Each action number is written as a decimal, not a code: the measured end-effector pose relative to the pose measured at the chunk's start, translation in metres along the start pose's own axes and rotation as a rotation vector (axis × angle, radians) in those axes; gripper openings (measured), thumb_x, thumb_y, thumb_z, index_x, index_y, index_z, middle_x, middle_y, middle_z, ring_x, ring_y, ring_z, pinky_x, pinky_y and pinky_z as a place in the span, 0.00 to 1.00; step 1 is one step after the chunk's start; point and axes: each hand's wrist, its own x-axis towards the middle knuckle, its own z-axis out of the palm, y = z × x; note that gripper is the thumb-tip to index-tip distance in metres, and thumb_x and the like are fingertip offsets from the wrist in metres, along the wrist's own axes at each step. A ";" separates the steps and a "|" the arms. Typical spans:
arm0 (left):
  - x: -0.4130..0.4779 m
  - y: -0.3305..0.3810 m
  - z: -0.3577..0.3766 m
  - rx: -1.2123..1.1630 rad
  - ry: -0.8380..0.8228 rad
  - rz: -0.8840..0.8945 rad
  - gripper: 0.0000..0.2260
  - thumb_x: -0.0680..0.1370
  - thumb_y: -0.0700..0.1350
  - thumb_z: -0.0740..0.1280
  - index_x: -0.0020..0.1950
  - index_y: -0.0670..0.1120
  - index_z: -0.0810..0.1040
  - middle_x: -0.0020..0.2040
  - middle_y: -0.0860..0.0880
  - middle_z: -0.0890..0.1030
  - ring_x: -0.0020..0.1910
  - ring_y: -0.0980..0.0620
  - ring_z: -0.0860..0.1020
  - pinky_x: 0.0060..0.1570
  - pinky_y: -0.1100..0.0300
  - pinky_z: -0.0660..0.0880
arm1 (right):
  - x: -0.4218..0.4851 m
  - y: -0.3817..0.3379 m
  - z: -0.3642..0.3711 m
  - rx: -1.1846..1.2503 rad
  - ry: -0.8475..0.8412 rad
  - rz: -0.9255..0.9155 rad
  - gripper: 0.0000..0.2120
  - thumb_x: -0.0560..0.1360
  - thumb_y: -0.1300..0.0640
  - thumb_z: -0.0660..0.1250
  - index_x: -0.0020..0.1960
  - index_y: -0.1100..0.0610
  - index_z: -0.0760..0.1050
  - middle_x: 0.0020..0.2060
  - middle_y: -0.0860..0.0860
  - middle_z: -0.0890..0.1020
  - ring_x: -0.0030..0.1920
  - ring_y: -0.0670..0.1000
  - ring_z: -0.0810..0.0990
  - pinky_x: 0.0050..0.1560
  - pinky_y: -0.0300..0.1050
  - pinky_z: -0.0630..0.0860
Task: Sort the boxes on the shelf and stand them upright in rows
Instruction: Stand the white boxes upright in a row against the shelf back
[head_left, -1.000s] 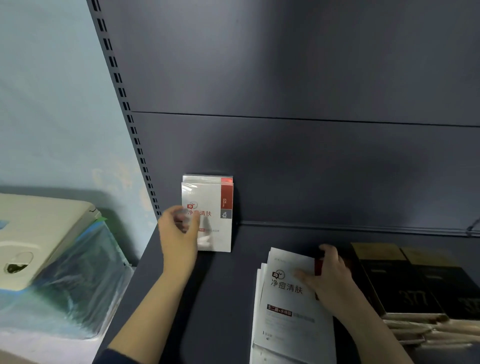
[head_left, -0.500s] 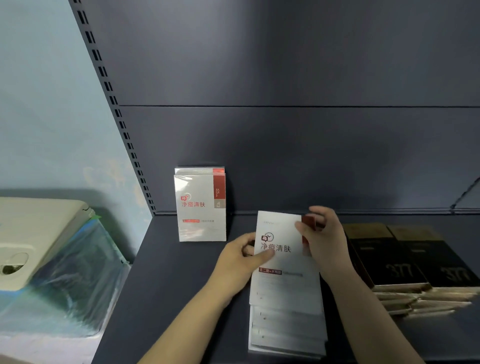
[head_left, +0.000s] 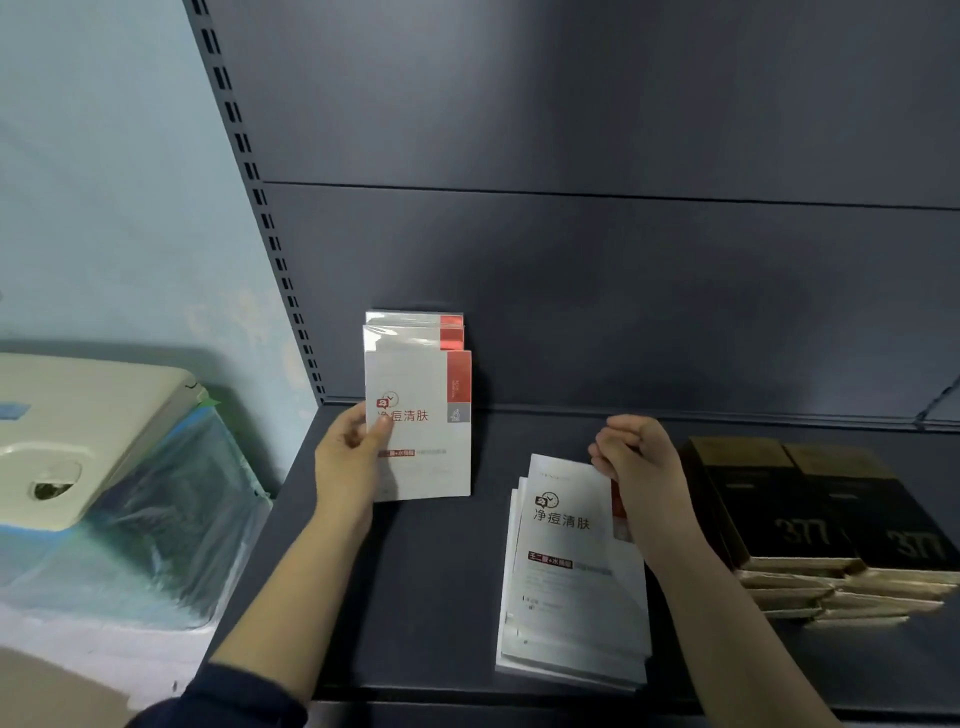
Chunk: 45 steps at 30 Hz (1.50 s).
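My left hand (head_left: 348, 457) grips the left edge of a white box with a red corner stripe (head_left: 426, 447), holding it upright in front of the upright white boxes (head_left: 410, 330) that stand against the shelf's back panel. A flat stack of the same white boxes (head_left: 566, 577) lies on the dark shelf (head_left: 426, 597) to the right. My right hand (head_left: 636, 460) hovers with curled fingers over the top right corner of that stack; I cannot tell whether it touches the top box. Two stacks of black and gold boxes (head_left: 810, 525) lie flat at the far right.
The shelf's slotted upright post (head_left: 270, 234) runs up the left side. Left of the shelf sits a cream-coloured appliance (head_left: 78, 431) on blue plastic wrap (head_left: 171, 519). Bare shelf surface lies between the upright row and the flat stack.
My left hand has carried the top white box from the flat stack to the left and stood it in front of the upright row. My right hand let go of it and stayed above the stack.
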 end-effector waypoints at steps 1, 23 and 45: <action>0.003 -0.001 0.000 0.019 0.020 0.015 0.06 0.78 0.43 0.67 0.52 0.52 0.80 0.44 0.53 0.85 0.43 0.53 0.83 0.46 0.58 0.80 | -0.001 0.000 0.001 -0.006 -0.006 -0.007 0.09 0.75 0.60 0.66 0.55 0.56 0.75 0.48 0.53 0.82 0.51 0.54 0.82 0.56 0.53 0.78; 0.033 -0.023 0.000 0.127 0.139 0.092 0.14 0.76 0.50 0.69 0.53 0.41 0.74 0.51 0.39 0.80 0.43 0.52 0.79 0.40 0.66 0.73 | -0.033 0.021 -0.011 -0.206 0.064 -0.042 0.08 0.76 0.60 0.65 0.56 0.55 0.74 0.49 0.51 0.79 0.50 0.48 0.78 0.42 0.39 0.73; -0.129 -0.024 0.055 0.369 -0.465 -0.151 0.19 0.68 0.54 0.72 0.57 0.57 0.76 0.57 0.51 0.80 0.53 0.56 0.81 0.57 0.56 0.78 | -0.068 0.034 -0.023 -0.129 -0.145 0.268 0.24 0.78 0.54 0.63 0.72 0.55 0.61 0.54 0.48 0.73 0.52 0.48 0.72 0.53 0.45 0.69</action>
